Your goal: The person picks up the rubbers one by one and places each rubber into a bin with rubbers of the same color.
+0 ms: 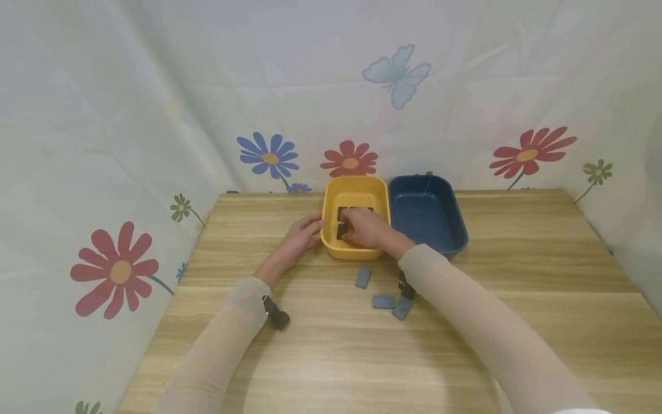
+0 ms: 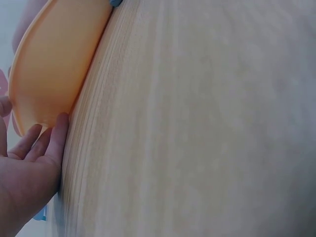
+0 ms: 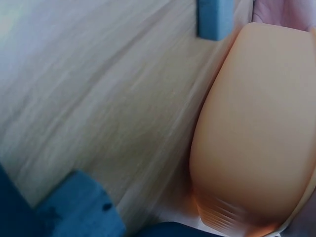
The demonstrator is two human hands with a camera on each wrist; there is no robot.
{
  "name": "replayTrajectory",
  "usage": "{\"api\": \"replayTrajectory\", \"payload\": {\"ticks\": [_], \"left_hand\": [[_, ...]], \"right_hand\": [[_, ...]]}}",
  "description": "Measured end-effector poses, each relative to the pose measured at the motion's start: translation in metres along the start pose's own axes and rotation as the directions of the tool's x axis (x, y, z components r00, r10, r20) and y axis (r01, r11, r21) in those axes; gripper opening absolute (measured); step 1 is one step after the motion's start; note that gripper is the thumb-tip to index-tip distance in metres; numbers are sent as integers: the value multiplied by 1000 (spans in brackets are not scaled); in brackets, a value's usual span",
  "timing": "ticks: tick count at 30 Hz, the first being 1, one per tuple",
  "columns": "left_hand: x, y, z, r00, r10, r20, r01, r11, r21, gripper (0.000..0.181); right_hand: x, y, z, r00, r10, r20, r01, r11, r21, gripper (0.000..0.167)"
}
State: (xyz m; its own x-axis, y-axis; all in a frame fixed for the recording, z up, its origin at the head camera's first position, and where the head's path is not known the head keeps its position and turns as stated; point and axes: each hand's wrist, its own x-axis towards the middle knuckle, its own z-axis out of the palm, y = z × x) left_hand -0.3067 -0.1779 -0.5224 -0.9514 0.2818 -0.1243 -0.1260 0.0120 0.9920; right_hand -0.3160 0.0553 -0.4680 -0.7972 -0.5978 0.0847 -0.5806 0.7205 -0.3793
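Observation:
My right hand (image 1: 366,227) reaches down into the yellow bin (image 1: 357,253). Its bent thumb and fingers pinch at a dark rectangular block (image 1: 342,232) on the bin floor, partly covered by the hand. Further dark blocks (image 1: 342,213) lie in a row behind it. My left hand (image 1: 301,237) touches the bin's left side. In the left wrist view the extended left fingers (image 2: 54,140) rest against the yellow outer wall (image 2: 61,59), low by the table. The right wrist view shows the bin's outside (image 3: 256,123), with the right fingers hidden.
A dark blue bin (image 1: 421,215) stands against the yellow one on its right. Several loose grey-blue blocks lie on the wooden table in front, one (image 1: 363,278) close to the yellow bin and another (image 1: 383,302) nearer me. A flowered cloth (image 1: 310,86) hangs behind the table.

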Motion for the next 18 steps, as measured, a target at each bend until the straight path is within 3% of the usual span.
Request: {"api": "replayTrajectory", "payload": {"ticks": [9,14,18], "left_hand": [[2,-2,0,1000,14,7,-14,1000,-13,53],[3,-1,1,1000,23,0,-23,1000,-11,52],[3,0,1,1000,21,-2,-21,1000,-11,53]], "right_hand": [[0,-6,-7,994,-18,-104,28,995,92,25],[-6,-14,-31,993,-62,-102,69,996,60,32],[-26,-18,-53,993,-71,-93,75,996,41,33]]}}
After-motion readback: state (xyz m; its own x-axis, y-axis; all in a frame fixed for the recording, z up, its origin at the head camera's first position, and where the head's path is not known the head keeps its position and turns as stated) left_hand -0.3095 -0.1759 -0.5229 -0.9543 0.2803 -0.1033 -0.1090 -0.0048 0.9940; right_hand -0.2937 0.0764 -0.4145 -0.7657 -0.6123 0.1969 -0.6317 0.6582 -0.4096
